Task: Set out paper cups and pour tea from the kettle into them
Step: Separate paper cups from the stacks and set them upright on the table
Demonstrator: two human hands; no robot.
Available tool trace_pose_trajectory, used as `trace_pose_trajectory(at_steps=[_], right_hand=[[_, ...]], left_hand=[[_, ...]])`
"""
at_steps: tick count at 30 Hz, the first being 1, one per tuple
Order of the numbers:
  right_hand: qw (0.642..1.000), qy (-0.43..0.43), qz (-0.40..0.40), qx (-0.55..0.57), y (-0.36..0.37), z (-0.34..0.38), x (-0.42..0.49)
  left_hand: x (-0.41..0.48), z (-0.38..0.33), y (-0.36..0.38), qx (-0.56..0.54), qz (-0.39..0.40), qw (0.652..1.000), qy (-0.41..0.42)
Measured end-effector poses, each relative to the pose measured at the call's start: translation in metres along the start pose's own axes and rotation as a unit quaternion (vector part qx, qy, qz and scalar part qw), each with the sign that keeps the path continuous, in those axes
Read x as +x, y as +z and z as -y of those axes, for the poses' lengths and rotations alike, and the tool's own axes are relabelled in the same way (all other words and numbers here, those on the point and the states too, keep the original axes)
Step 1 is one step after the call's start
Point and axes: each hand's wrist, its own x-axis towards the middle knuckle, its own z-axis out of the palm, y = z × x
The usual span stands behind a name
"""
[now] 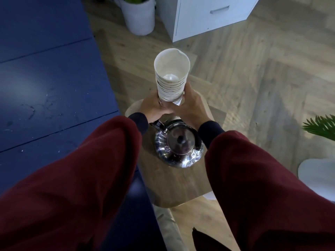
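1. Well, on the left we see a broad dark-blue surface (45,78), scuffed with pale marks, running from near to far.
2. To its right lies the wood-plank floor (253,69), with a white cabinet (208,15) and a white plant pot (139,17) at the far edge.
3. Our left sleeve (72,178) and right sleeve (262,178), both maroon, reach in from the near side, with dark cuffs at the wrists.
4. Between them stands a small wooden table (172,187) with rounded corners, just beside the blue surface.
5. On the table sits the steel kettle (178,144), upright, with its lid on and its black handle toward the far left.
6. Beyond the kettle we hold the stack of paper cups (171,82), mouth up, over the table's far end. We cannot tell whether its base touches the wood.
7. Our left hand (154,107) and right hand (192,104) both wrap curled fingers round the bottom of the stack, touching each other there.
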Motion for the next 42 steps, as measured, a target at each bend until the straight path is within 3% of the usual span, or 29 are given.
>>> trace_pose_trajectory(at_steps=[5,19,26,33,42], right_hand=[[1.000,0.012,-0.005,0.021,-0.007,0.017,0.006],[0.976,-0.116,-0.035,0.182,-0.020,0.155,-0.039],[0.956,-0.128,0.098,0.244,0.078,0.220,-0.099],[0.948,-0.095,0.221,0.210,0.209,0.270,-0.182],[0.919,-0.107,0.256,0.282,0.326,0.349,-0.261]], left_hand=[[-0.004,-0.011,-0.015,0.008,-0.045,0.999,0.011],[-0.112,-0.079,-0.124,-0.037,-0.175,0.979,0.102],[-0.241,-0.014,-0.177,-0.101,-0.209,0.972,0.030],[-0.381,0.079,-0.216,-0.166,-0.256,0.951,0.044],[-0.519,0.162,-0.278,-0.153,-0.299,0.942,0.016]])
